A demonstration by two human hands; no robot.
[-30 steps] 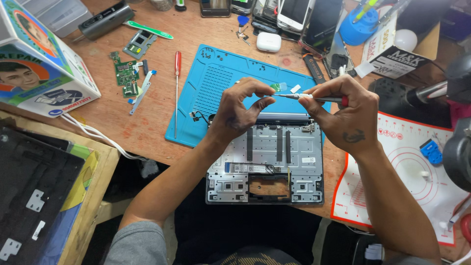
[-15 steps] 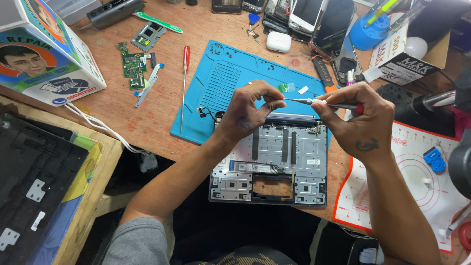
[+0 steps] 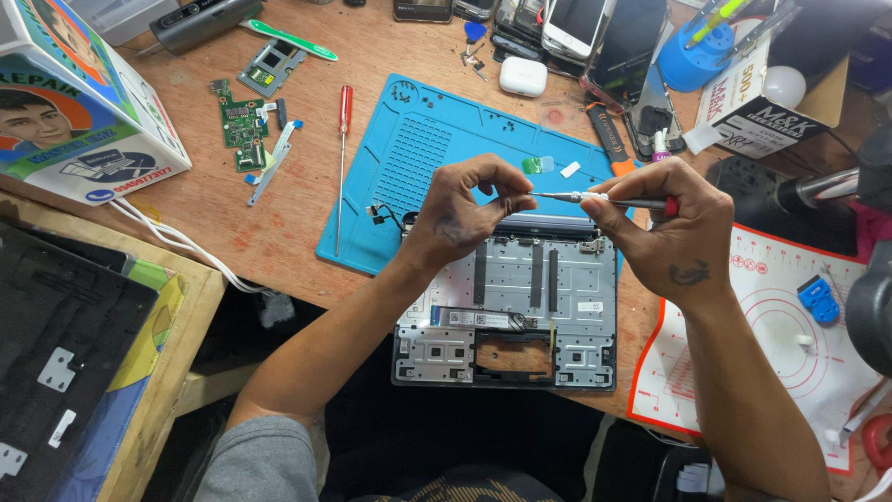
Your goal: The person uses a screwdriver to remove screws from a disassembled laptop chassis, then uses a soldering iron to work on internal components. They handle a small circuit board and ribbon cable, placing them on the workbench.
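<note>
The right hand point(image 3: 671, 232) holds a thin screwdriver point(image 3: 604, 199) level above the far edge of the laptop shell point(image 3: 509, 307), its fingers closed around the red-banded grip. The tip points at the left hand point(image 3: 465, 214), whose thumb and forefinger are pinched together at the tip on something too small to make out; the other fingers curl loosely.

The shell lies open, inside up, on the near edge of the table point(image 3: 279, 232), its far edge overlapping a blue mat point(image 3: 437, 149). Left of the shell, on the bare wood, lie a red-handled screwdriver point(image 3: 344, 139) and, farther left, a small green circuit board point(image 3: 243, 125). Right of the shell lies a white mat point(image 3: 790, 344) with red rings. Beyond the shell, at the blue mat's far edge, sits a white earbud case point(image 3: 523, 76).
</note>
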